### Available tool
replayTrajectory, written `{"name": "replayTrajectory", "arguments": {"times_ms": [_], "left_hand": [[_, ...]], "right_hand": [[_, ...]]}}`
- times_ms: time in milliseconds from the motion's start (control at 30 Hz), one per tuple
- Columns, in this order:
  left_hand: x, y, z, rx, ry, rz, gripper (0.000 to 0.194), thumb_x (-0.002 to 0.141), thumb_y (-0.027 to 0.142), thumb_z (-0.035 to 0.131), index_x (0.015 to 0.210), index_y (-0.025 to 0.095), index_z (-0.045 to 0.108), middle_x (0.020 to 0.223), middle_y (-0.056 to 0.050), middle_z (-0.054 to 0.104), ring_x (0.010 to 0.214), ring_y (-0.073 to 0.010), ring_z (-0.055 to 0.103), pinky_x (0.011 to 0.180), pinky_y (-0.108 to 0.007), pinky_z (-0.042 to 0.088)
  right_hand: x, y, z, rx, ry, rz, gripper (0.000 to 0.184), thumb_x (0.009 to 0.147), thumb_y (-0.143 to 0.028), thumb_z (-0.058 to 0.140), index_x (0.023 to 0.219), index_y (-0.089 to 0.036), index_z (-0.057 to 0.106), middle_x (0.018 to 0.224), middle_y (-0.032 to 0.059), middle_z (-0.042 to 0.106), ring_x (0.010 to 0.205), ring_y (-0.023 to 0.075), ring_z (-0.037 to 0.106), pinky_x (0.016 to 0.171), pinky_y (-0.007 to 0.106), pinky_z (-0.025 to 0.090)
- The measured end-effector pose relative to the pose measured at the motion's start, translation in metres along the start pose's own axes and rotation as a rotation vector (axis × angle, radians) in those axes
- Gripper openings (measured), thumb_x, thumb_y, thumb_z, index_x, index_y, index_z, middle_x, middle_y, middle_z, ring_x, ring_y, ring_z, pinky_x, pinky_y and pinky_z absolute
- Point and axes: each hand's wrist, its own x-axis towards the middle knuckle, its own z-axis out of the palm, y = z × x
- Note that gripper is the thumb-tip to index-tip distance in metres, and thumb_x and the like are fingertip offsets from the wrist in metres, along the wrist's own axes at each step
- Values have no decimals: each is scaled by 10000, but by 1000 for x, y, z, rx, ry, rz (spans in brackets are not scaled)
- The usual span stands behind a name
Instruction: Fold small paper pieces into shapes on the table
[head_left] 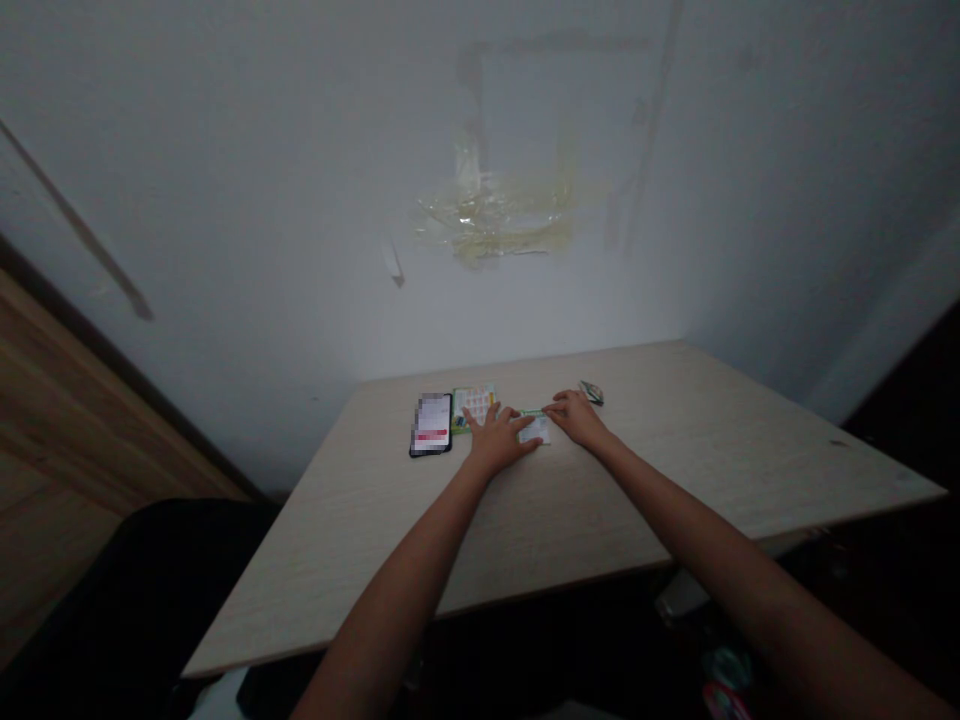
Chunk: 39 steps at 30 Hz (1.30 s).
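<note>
My left hand point(496, 437) lies with fingers spread over the tabletop, its thumb and index finger touching a small green-and-white printed card point(535, 430). Its other fingers rest on a larger green-edged printed sheet point(474, 402) with rows of small pictures. At the upper right corner of the small card, my right hand point(576, 416) is closed, its fingertips pinching that edge. Just beyond the right hand sits a small dark, multicoloured packet or stack point(592, 392); its exact kind is unclear. A phone point(432, 424) with a lit, blurred screen lies left of the sheet.
The pale wooden table point(360, 520) stands against a grey wall point(300, 200) with strips of old tape point(510, 220). A black chair point(150, 580) is at the left, by a wooden panel point(67, 400). Dim items lie below the table's front right edge.
</note>
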Motion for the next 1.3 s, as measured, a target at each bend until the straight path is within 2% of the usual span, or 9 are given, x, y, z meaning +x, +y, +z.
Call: {"name": "replayTrajectory", "arguments": {"times_ms": [333, 467, 600, 700, 800, 933, 1033, 1167, 1300], "left_hand": [[-3, 1, 2, 0, 15, 9, 502, 889, 679, 465, 1347, 490, 543, 1433, 2, 542, 1449, -385, 241, 1065, -798, -105], [-3, -3, 4, -18, -1, 13, 451, 933, 605, 438, 1372, 517, 499, 1506, 53, 484, 1471, -375, 211, 1056, -814, -90], [-3, -5, 6, -44, 36, 5, 395, 966, 481, 435, 1348, 481, 536, 1519, 65, 469, 1470, -353, 231, 1057, -826, -64], [-3, -5, 5, -53, 100, -34, 358, 971, 407, 442, 1287, 415, 611, 1484, 31, 515, 1458, -331, 265, 1096, -799, -39], [-3, -4, 3, -54, 135, -45, 338, 970, 391, 450, 1234, 364, 660, 1427, -6, 573, 1431, -318, 315, 1135, -758, -31], [-4, -3, 3, -50, 94, 38, 341, 975, 435, 441, 1242, 391, 649, 1363, 17, 627, 1398, -317, 361, 1105, -782, -78], [-4, -3, 5, -46, 69, 51, 375, 976, 489, 424, 1296, 417, 605, 1396, 31, 604, 1414, -331, 337, 1084, -799, -86], [-5, -3, 5, -29, 65, 22, 389, 984, 504, 392, 1308, 425, 592, 1414, 32, 590, 1427, -336, 321, 1085, -798, -70], [-5, -3, 5, -33, 93, 11, 362, 990, 463, 403, 1280, 398, 610, 1394, 22, 606, 1413, -328, 342, 1074, -809, -69]], "right_hand": [[-4, -7, -5, -26, -7, -36, 263, 921, -302, 593, 1110, -227, 760, 1201, 141, 641, 1179, 290, 529, 1072, 473, 385], [-7, -7, -8, 60, -8, -145, 264, 896, -228, 593, 1106, -253, 752, 1261, 84, 656, 1206, 267, 528, 1080, 463, 398], [-10, -11, -14, 141, -100, -224, 271, 889, -187, 562, 1058, -244, 766, 1133, 73, 718, 1105, 238, 598, 1020, 412, 454], [-12, -19, -20, 54, -121, -223, 275, 891, -191, 560, 1067, -228, 769, 1076, 91, 714, 1071, 248, 597, 994, 403, 449], [-15, -28, -24, -77, -128, -184, 271, 921, -243, 550, 1064, -200, 776, 961, 131, 672, 992, 263, 584, 902, 395, 463], [-19, -34, -24, -121, -129, -199, 303, 930, -257, 542, 1135, -178, 751, 936, 130, 634, 958, 256, 571, 870, 382, 473], [-21, -31, -21, -56, -133, -218, 298, 916, -238, 557, 1141, -192, 747, 1025, 129, 646, 1018, 250, 581, 936, 384, 475], [-22, -24, -19, 49, -110, -209, 286, 912, -243, 565, 1132, -217, 747, 1277, 121, 623, 1184, 256, 568, 1065, 412, 427], [-19, -21, -22, 99, -160, -236, 293, 898, -185, 555, 1119, -204, 747, 1179, 97, 706, 1108, 241, 627, 1021, 404, 470]]}}
